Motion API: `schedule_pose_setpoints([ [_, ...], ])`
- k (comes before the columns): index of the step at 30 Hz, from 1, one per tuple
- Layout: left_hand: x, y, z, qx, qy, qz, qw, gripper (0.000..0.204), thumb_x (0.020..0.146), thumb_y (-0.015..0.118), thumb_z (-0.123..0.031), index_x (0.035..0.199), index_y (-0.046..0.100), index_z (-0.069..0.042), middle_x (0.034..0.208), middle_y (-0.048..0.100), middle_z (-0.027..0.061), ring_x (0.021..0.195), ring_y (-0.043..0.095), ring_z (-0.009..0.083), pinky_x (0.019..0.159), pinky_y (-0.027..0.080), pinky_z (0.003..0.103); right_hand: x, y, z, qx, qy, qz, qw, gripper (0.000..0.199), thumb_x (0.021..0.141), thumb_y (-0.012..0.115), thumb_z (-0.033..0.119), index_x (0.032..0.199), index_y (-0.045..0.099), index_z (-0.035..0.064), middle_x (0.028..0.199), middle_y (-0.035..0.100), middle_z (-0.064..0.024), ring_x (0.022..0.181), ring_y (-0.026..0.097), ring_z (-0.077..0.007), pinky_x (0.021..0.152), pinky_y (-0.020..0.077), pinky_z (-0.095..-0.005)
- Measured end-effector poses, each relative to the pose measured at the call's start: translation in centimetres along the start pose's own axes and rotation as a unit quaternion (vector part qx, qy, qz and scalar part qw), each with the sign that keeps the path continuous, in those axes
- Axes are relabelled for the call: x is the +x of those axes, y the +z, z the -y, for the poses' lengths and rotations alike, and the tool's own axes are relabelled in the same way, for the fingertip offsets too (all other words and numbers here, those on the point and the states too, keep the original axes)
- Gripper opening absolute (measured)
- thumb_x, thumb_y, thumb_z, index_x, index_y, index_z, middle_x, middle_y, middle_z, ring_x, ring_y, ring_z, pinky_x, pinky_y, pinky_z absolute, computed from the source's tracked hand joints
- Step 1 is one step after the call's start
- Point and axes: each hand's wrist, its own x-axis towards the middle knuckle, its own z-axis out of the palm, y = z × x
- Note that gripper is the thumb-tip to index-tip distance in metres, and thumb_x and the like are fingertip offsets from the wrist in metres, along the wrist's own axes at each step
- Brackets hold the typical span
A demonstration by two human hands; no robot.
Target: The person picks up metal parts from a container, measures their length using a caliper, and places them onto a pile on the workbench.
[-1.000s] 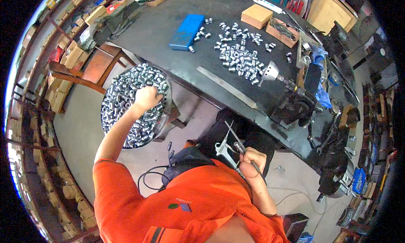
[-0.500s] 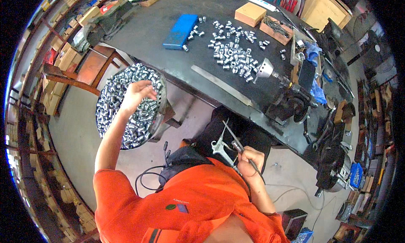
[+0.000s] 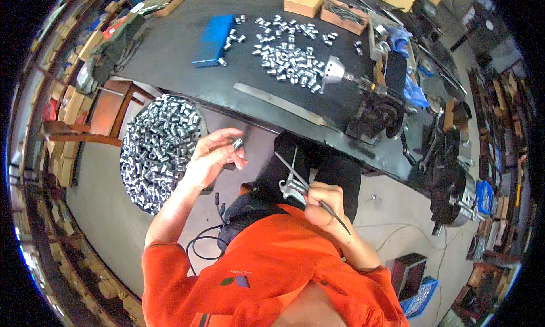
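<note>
My left hand (image 3: 213,160) pinches a small shiny metal fitting (image 3: 238,142) between its fingertips, just right of a round basin (image 3: 205,123) heaped with similar fittings (image 3: 156,151). Above my lap, my right hand (image 3: 325,204) is closed around a slim, dark pointed tool (image 3: 294,173), its long tip angled up and left and its curved tail reaching past the wrist. Beside that hand is a silver air blow gun (image 3: 292,189) with a thin nozzle; whether the same hand also grips it is hidden.
On the dark workbench (image 3: 164,49) lie a pile of fittings (image 3: 292,60), a blue block (image 3: 214,40) and a flat metal bar (image 3: 278,104). A machine with a silver cone-shaped head (image 3: 334,72) and a vise (image 3: 451,196) stand to the right. A wooden chair (image 3: 110,108) is at left.
My left hand has come off the basin's heap, moving right and nearer to me, and now shows a fitting in its fingers. My right hand keeps the pointed tool. The whole view has shifted.
</note>
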Motion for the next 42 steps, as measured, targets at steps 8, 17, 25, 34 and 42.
schedule_pose_setpoints([
  [8, 0.4, 1.3, 1.6, -0.094, -0.055, 0.042, 0.993, 0.026, 0.085, 0.055, -0.011, 0.108, 0.052, 0.001, 0.079, 0.061, 0.0133, 0.064, 0.064, 0.0246, 0.080, 0.053, 0.043, 1.3, -0.6, 0.5, 0.030, 0.025, 0.051, 0.998, 0.029, 0.067, 0.065, 0.015, 0.061, 0.039, 0.0037, 0.058, 0.037, -0.0086, 0.049, 0.040, -0.0245, 0.045, 0.0290, -0.0343],
  [17, -0.4, 4.7, 4.0, -0.158, -0.152, 0.029, 0.975, 0.036, 0.096, 0.044, -0.030, 0.101, 0.055, 0.004, 0.058, 0.051, 0.0071, 0.040, 0.049, 0.0198, 0.058, 0.051, 0.036, 2.5, -0.4, 0.3, 0.013, 0.023, 0.066, 0.997, 0.025, 0.061, 0.065, 0.006, 0.063, 0.040, 0.0040, 0.060, 0.039, -0.0102, 0.050, 0.040, -0.0288, 0.046, 0.0311, -0.0356],
  [25, -0.3, 5.2, 3.9, 0.033, -0.130, -0.007, 0.991, 0.035, 0.096, 0.051, -0.029, 0.092, 0.057, 0.005, 0.055, 0.053, 0.0067, 0.043, 0.055, 0.0163, 0.058, 0.054, 0.032, 2.4, -0.3, 0.3, -0.034, 0.032, 0.075, 0.996, 0.023, 0.061, 0.067, 0.012, 0.063, 0.045, 0.0056, 0.061, 0.045, -0.0120, 0.051, 0.049, -0.0332, 0.046, 0.0375, -0.0398],
  [34, 0.6, 5.5, 2.7, 0.168, -0.107, 0.099, 0.975, 0.018, 0.091, 0.058, -0.007, 0.103, 0.057, 0.006, 0.079, 0.064, 0.0112, 0.063, 0.064, 0.0168, 0.065, 0.054, 0.030, 1.6, 0.5, -0.3, -0.089, 0.055, 0.063, 0.993, 0.020, 0.061, 0.067, 0.014, 0.063, 0.048, 0.0059, 0.061, 0.049, -0.0129, 0.052, 0.052, -0.0343, 0.046, 0.0392, -0.0418],
  [42, 1.3, 5.0, 2.3, 0.240, -0.039, 0.099, 0.965, 0.024, 0.083, 0.064, 0.002, 0.106, 0.058, 0.003, 0.088, 0.062, 0.0039, 0.075, 0.060, 0.0091, 0.066, 0.049, 0.022, 0.8, -1.0, -1.5, 0.009, 0.092, 0.056, 0.994, 0.027, 0.064, 0.065, 0.014, 0.062, 0.040, 0.0045, 0.059, 0.040, -0.0083, 0.050, 0.042, -0.0243, 0.048, 0.0314, -0.0336],
])
